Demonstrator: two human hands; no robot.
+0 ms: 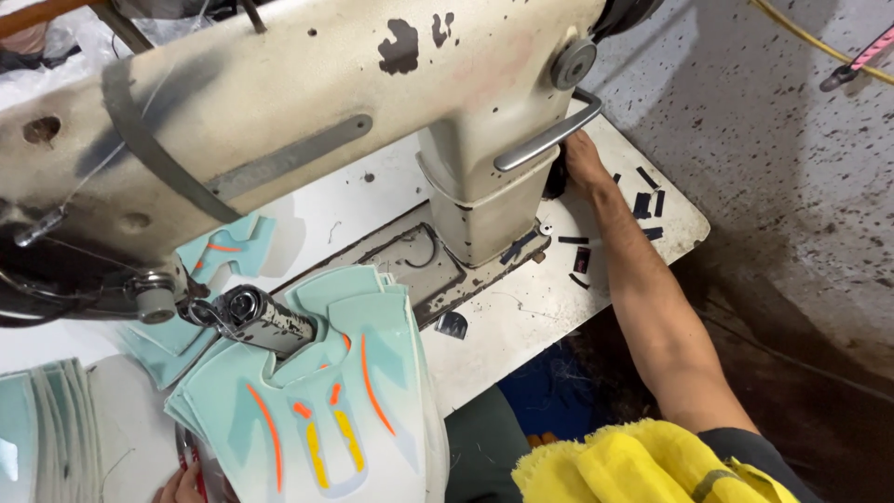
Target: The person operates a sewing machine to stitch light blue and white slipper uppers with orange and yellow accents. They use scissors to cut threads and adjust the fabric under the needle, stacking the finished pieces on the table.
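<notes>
A cream industrial sewing machine [307,102] fills the upper frame. My right hand [579,160] reaches behind the machine's right end, fingers hidden behind its body near the metal lever [549,140]. A stack of pale teal shoe-upper pieces [326,391] with orange and yellow stripes lies draped over the post bed [265,319] under the needle. Only the fingertips of my left hand [182,484] show at the bottom edge, touching the underside of that stack beside a red-handled tool.
Small black fabric scraps [643,205] lie scattered on the white table's right end [680,233]. More teal pieces are stacked at the left [42,419]. A yellow cloth [633,466] sits at my lap. Speckled concrete floor [801,168] lies to the right.
</notes>
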